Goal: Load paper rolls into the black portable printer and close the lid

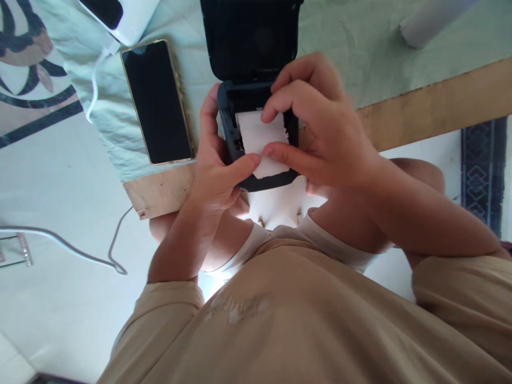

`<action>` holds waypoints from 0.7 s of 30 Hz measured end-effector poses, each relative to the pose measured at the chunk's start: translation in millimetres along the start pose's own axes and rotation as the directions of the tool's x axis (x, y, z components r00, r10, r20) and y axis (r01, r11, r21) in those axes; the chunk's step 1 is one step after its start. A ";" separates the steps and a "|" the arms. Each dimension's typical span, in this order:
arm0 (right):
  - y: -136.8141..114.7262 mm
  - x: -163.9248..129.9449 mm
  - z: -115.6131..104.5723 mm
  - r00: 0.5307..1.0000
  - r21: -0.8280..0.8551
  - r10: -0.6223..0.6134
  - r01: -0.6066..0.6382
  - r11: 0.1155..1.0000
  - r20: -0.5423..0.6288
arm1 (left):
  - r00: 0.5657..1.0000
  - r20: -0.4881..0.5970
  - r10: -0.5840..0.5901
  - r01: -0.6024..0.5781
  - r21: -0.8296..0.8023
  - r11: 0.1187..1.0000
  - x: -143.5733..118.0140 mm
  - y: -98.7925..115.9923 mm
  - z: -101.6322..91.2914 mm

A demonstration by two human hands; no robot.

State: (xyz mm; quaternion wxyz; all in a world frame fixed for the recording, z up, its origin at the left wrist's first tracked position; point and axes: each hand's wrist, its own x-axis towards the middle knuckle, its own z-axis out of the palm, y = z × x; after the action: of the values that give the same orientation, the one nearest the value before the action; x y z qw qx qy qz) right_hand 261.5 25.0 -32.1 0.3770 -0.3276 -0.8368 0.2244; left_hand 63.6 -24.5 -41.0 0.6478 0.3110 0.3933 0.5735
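Observation:
A small dark printer (256, 106) with its lid swung open sits at the table's near edge. A strip of white paper (260, 140) comes out of its open bay. My left hand (214, 170) grips the printer's left side, and its thumb presses the paper's lower end. My right hand (316, 128) arches over the bay from the right, with fingertips on the paper's top edge and lower right corner. What lies deeper in the bay is hidden by my fingers.
A black phone (158, 101) lies face up left of the printer on a pale green cloth (360, 48). A white device (120, 16) and its cable (94, 85) are at the back left. A white cable (64, 242) runs over the floor.

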 end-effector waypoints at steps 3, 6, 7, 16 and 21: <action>-2.3 -1.7 -2.7 0.998 0.036 0.027 -0.029 0.999 0.056 | 0.998 -0.054 -0.023 0.024 0.006 1.000 -1.0 1.0 0.6; -2.9 -1.2 -6.3 0.996 0.044 -0.002 -0.001 0.999 0.086 | 0.992 -0.123 -0.031 0.040 0.073 0.996 -1.3 0.5 1.0; -2.3 -0.6 -7.3 0.997 0.047 -0.001 -0.002 0.999 0.082 | 0.991 -0.131 -0.029 0.042 0.098 0.994 -1.3 0.2 1.0; 3.1 -2.2 0.4 0.999 0.062 0.025 -0.023 0.998 -0.039 | 0.998 -0.056 -0.023 0.029 0.106 0.994 1.1 -0.1 -1.5; 3.0 7.6 -3.2 0.938 0.333 0.325 -0.271 0.903 -0.118 | 1.000 -0.019 -0.002 0.005 0.161 0.987 0.6 -1.4 -7.1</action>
State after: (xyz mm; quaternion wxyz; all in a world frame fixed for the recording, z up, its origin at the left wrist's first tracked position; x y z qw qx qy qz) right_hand 261.3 32.9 -28.3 0.4552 -0.4063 -0.6953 0.3799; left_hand 58.1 -24.5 -45.8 0.6179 0.3564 0.4447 0.5418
